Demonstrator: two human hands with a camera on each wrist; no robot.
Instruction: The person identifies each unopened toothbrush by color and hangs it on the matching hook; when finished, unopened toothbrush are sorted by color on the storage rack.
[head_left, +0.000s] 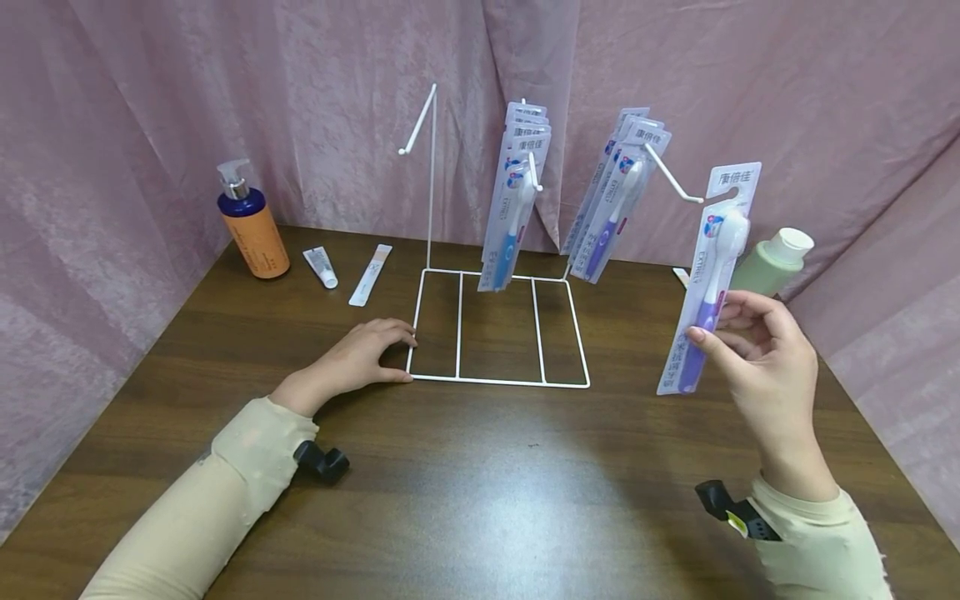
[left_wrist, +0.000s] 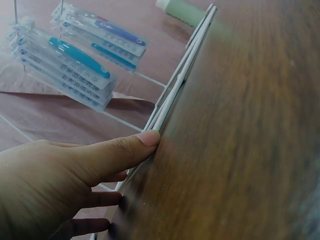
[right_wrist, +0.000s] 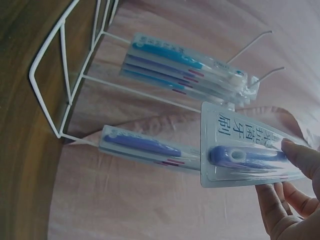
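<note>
The right hand (head_left: 765, 350) pinches a toothbrush pack (head_left: 708, 279) at three o'clock. The left hand (head_left: 360, 354), fingers flat, touches the rack (head_left: 498, 382); fingertips partly hidden.

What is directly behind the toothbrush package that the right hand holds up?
Behind the toothbrush package in the right hand stands a green bottle with a white cap. Its lower part is covered by the package and the fingers.

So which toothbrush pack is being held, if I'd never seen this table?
Start at the white wire rack mid-table, then look right past its hooks. The purple toothbrush pack is pinched upright in the right hand, the only pack off the hooks.
</note>
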